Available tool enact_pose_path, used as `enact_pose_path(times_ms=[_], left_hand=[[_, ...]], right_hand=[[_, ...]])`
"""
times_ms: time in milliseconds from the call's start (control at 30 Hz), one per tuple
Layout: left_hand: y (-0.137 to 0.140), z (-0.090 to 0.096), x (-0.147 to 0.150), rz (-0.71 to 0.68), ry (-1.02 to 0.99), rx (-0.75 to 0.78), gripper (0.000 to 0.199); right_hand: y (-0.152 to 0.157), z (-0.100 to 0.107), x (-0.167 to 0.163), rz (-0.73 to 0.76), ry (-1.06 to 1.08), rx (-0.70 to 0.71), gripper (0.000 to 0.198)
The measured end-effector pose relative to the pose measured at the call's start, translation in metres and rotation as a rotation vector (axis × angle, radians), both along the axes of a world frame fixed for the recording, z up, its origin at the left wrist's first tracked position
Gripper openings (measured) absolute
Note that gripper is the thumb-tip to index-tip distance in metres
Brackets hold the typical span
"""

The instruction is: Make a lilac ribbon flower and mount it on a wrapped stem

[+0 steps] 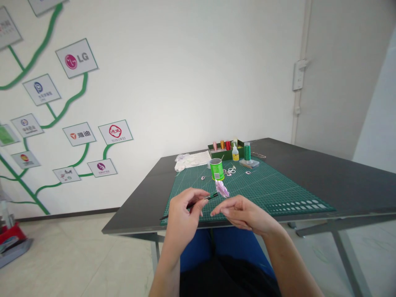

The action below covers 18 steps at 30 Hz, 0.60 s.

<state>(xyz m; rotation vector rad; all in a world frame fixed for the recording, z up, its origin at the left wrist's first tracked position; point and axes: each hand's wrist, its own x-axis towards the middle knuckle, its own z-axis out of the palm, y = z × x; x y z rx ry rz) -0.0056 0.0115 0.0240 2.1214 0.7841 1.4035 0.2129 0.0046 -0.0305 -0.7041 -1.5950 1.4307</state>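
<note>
My left hand (187, 210) is closed around a thin black rod-like tool (212, 197), whose tip points right and whose other end slants down to the left. Close by, my right hand (247, 214) has its thumb and fingers pinched together, pointing left; anything between them is too small or hidden to make out. Just beyond the fingertips is a pale lilac, petal-like piece (222, 189). Whether it rests on the mat or is attached to something held, I cannot tell. Behind it stands a green can (217, 169) with a thin stick poking out.
A green cutting mat (262, 187) covers part of the dark table (142, 198). Toward the back are a green box (225, 154) of thread spools, a glue bottle (235, 154), a green spool (247, 152), scissors (231, 170) and a white sheet (194, 160). The wall rises behind.
</note>
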Motion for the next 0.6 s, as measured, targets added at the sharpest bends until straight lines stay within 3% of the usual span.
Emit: enact_pose_path(times_ms=[167,367,500,600], left_hand=[[-0.001,0.000,0.006,-0.046,-0.057,-0.069,0.015],[-0.001,0.003,0.006,-0.077,-0.148,-0.121,0.013],[0.000,0.003,0.004,-0.093,-0.175,-0.161,0.013],[0.000,0.004,0.003,-0.097,-0.180,-0.187,0.013]], right_hand=[[-0.016,-0.002,0.000,-0.006,0.152,0.003,0.044],[-0.008,-0.011,-0.006,0.044,0.363,-0.055,0.039],[0.004,-0.018,-0.011,-0.241,0.347,-0.094,0.059],[0.015,-0.022,-0.009,-0.438,0.237,-0.091,0.049]])
